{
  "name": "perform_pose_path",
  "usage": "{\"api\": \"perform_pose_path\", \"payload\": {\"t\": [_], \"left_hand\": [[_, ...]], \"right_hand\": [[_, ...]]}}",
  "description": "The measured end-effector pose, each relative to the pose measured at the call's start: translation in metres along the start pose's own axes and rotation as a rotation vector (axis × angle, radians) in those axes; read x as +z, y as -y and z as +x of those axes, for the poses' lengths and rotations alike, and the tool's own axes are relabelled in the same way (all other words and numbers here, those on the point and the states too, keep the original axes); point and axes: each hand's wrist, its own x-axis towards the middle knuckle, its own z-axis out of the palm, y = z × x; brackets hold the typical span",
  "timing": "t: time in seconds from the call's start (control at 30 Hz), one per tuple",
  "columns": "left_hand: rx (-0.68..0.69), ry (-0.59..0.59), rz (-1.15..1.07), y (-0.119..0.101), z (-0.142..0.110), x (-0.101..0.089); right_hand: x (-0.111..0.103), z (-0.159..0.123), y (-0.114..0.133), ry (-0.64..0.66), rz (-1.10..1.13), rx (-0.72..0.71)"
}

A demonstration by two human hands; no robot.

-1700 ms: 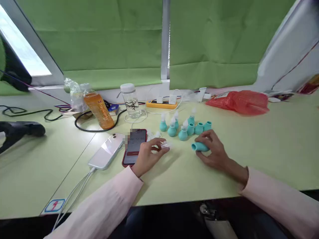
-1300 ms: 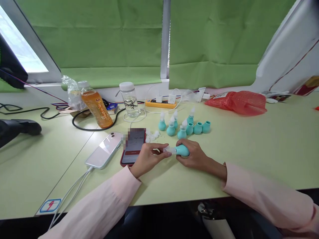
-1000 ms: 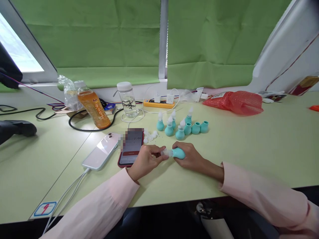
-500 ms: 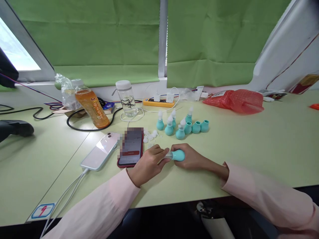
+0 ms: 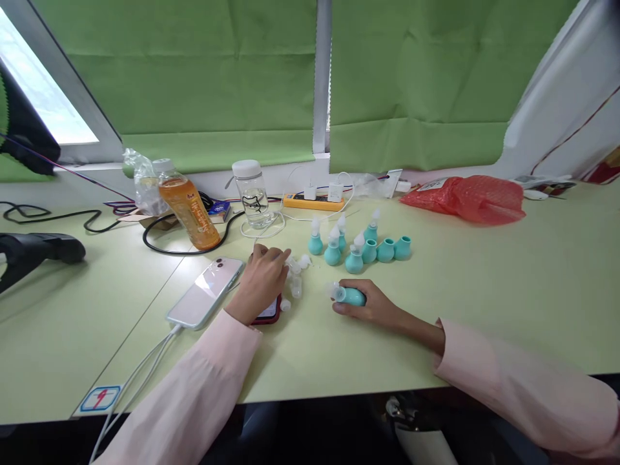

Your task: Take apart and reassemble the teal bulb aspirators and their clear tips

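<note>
My right hand is wrapped round a teal squeeze bulb with a clear plastic fitting at its left end. The bulb lies sideways, low over the table. My left hand is above the red-cased phone, its index finger stretched toward a small pile of clear plastic pieces; its thumb tip is hidden. Behind the hands stand several teal bulbs with clear nozzles. Beside them are three teal bulbs with open tops.
A pale phone on a white cable lies to the left. Farther back are a tilted orange drink bottle, a clear water bottle, a yellow power strip and a red bubble-wrap bag. A black scanner-like device sits far left.
My left hand has let go of the squeeze bulb's clear end and moved left to the plastic pieces, over the red-cased phone. My right hand still holds the bulb. The view has shifted slightly.
</note>
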Motion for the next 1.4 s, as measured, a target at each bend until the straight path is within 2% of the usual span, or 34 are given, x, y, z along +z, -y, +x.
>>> {"api": "perform_pose_path", "payload": {"t": [0.07,0.13,0.3,0.33,0.4,0.43,0.53,0.63,0.77,0.97,1.13,1.3,1.4], "left_hand": [[-0.019,0.085,0.085,-0.002,-0.001,0.011],[-0.023,0.122,0.117,-0.004,-0.003,0.018],[0.027,0.044,-0.068,-0.006,-0.005,0.012],[0.013,0.012,-0.140,-0.007,-0.005,0.008],[-0.065,-0.067,-0.427,-0.011,-0.006,0.000],[-0.106,-0.061,-0.590,-0.014,-0.007,-0.004],[-0.177,0.073,-1.069,-0.024,-0.010,-0.009],[-0.226,0.193,-1.313,-0.030,-0.012,-0.008],[-0.304,0.208,-1.383,-0.032,-0.012,-0.005],[-0.415,0.206,-1.408,-0.034,-0.013,-0.003],[-0.437,0.246,-1.330,-0.034,-0.014,-0.003],[-0.434,0.237,-1.320,-0.033,-0.014,0.001],[-0.415,0.285,-1.274,-0.029,-0.015,0.006]], "right_hand": [[0.001,-0.001,0.000,0.009,-0.004,0.004],[0.002,-0.002,-0.001,0.008,-0.016,0.006],[0.004,-0.005,-0.001,-0.012,0.002,0.036],[0.004,-0.006,0.000,-0.013,0.001,0.042],[0.003,-0.006,0.001,-0.030,-0.038,0.025],[0.002,-0.006,0.002,-0.047,-0.071,0.003],[0.001,-0.005,0.004,-0.102,-0.175,-0.078],[0.001,-0.005,0.003,-0.130,-0.247,-0.138],[0.003,-0.006,0.000,-0.124,-0.291,-0.189],[0.003,-0.009,0.002,-0.102,-0.344,-0.193],[0.002,-0.010,0.004,-0.074,-0.357,-0.216],[0.004,-0.011,0.001,-0.155,-0.434,-0.294],[0.005,-0.013,0.000,-0.125,-0.508,-0.334]]}}
